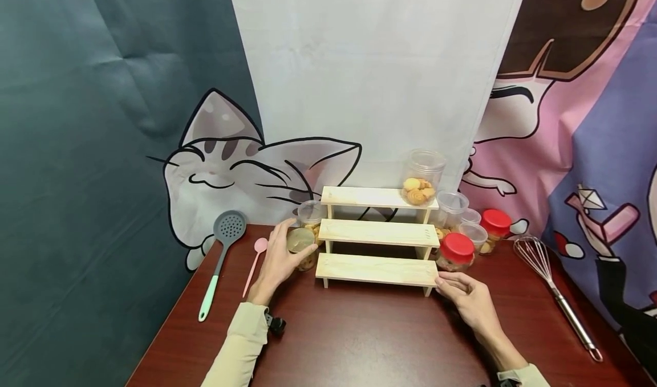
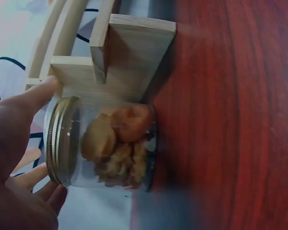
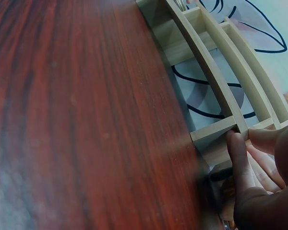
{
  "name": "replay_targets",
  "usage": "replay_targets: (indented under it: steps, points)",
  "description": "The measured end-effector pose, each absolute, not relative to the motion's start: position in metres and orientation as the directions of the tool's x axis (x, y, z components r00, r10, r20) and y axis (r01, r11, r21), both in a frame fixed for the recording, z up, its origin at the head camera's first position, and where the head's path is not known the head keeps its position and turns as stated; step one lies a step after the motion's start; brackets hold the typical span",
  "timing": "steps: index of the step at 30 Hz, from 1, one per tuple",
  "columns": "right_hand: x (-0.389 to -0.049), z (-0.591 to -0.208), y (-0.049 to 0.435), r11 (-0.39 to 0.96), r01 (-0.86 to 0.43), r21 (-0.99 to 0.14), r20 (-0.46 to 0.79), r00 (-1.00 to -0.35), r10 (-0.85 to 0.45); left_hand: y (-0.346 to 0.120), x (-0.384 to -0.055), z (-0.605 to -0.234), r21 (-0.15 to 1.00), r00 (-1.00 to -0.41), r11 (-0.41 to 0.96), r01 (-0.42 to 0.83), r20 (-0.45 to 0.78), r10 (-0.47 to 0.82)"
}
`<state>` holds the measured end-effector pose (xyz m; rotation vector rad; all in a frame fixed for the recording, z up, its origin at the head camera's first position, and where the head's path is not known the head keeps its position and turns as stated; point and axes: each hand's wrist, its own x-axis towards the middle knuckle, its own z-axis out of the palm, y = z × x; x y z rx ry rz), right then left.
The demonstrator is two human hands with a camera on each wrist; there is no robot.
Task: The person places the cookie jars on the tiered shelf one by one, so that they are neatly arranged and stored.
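Observation:
A three-step wooden display shelf stands on the table. To its left is a glass jar of cookies with a gold lid. My left hand is spread around this lid, thumb on the shelf side and fingers on the other; the thumb tip reaches past the rim toward the shelf. At the right end of the lowest step, my right hand pinches the board's corner between thumb and fingers. A clear jar holding cookies stands on the top step's right end.
Another clear jar stands behind the gold-lidded one. Right of the shelf cluster clear tubs and red-lidded jars. A whisk lies far right; a slotted turner and a pink spoon lie left.

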<state>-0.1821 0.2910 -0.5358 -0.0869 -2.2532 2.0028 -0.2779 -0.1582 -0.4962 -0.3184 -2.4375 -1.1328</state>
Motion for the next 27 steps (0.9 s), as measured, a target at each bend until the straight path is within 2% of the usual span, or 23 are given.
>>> replay_targets:
  steps: [10,17,27]
  points:
    - [-0.184,-0.537,0.289,0.116,-0.051,-0.992,0.065,-0.991,0.12,-0.167,-0.278,-0.51,0.665,-0.921,0.668,0.334,0.382,0.08]
    - [-0.184,-0.536,0.29,0.121,-0.048,-0.991,0.062,-0.991,0.116,-0.172,-0.278,-0.517,0.72,-0.954,0.646,0.254,0.297,0.043]
    - [-0.182,-0.537,0.293,0.125,-0.047,-0.991,0.062,-0.991,0.117,-0.173,-0.278,-0.527,0.716,-0.947,0.656,0.24,0.32,-0.003]
